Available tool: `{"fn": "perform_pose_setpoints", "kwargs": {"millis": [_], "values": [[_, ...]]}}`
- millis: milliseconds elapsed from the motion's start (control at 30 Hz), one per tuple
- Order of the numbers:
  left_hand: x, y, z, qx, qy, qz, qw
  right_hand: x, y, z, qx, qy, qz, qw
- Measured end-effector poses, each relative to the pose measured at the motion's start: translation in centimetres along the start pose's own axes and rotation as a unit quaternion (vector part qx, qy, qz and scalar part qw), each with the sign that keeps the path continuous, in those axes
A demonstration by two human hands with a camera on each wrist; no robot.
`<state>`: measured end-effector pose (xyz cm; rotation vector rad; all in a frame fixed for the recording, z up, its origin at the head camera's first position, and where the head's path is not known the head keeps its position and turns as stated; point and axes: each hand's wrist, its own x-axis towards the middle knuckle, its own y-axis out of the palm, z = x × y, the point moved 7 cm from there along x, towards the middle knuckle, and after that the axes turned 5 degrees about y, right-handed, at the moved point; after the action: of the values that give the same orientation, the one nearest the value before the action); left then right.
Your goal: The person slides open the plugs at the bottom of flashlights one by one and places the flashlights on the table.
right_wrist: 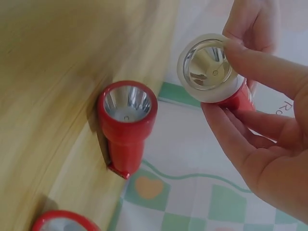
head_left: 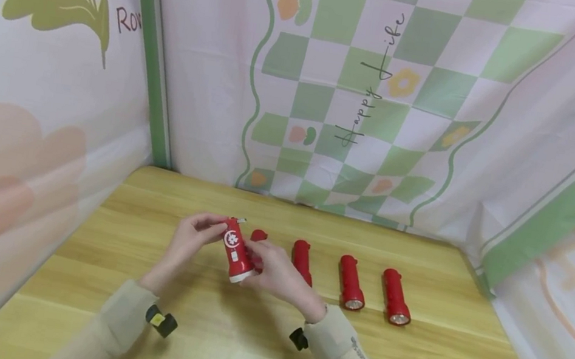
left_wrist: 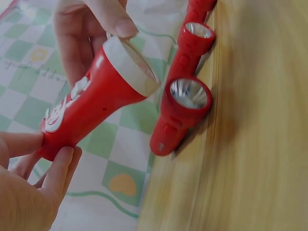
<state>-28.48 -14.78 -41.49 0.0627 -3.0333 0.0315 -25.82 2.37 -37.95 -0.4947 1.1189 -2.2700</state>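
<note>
"Fingers (head_left: 213, 231) of the left hand (head_left: 187, 242), in the head view: what are they on?"

"Clamped on the tail of the white-rimmed flashlight (head_left: 236, 255), while the right hand (head_left: 277, 271) grips its wide end. It is held between the two hands, left of the middle of the tabletop (head_left: 220, 342), long axis slanting from the tail to a head that points toward the near edge."

"And the others?"

"Four red flashlights (head_left: 352, 282) lie in a row to its right, lens ends toward the near edge. The right hand partly covers the leftmost, so it's the nearer hand to them. Wood shows from the row to the right edge, and more of it toward the near edge."

"Left wrist view?"

"Left thumb and fingertips pinch the tail; the right thumb lies at the white rim (left_wrist: 126, 67). A gap shows between that rim and the nearest lying flashlight."

"Right wrist view?"

"The lens (right_wrist: 207, 65) faces that camera. The right thumb is on its rim, other fingers beneath, left hand behind. One lying flashlight sits apart, tail toward the far edge."
</note>
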Motion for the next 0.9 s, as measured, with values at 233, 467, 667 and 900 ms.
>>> {"fn": "perform_pose_setpoints", "kwargs": {"millis": [233, 467, 667, 900], "values": [[0.8, -0.6, 0.5, 0.003, -0.012, 0.004, 0.9999, 1.0, 0.8, -0.5, 0.065, 0.036, 0.031, 0.9967], [1.3, -0.9, 0.8, 0.018, -0.019, 0.013, 0.9996, 1.6, 1.3, -1.0, 0.103, 0.060, 0.037, 0.9921], [1.6, -1.0, 0.9, 0.028, -0.018, 0.019, 0.9993, 2.0, 1.8, -1.1, 0.108, 0.051, 0.035, 0.9923], [2.0, -1.2, 1.2, 0.043, -0.016, 0.025, 0.9986, 2.2, 2.2, -1.1, 0.120, 0.057, 0.047, 0.9901]]}}
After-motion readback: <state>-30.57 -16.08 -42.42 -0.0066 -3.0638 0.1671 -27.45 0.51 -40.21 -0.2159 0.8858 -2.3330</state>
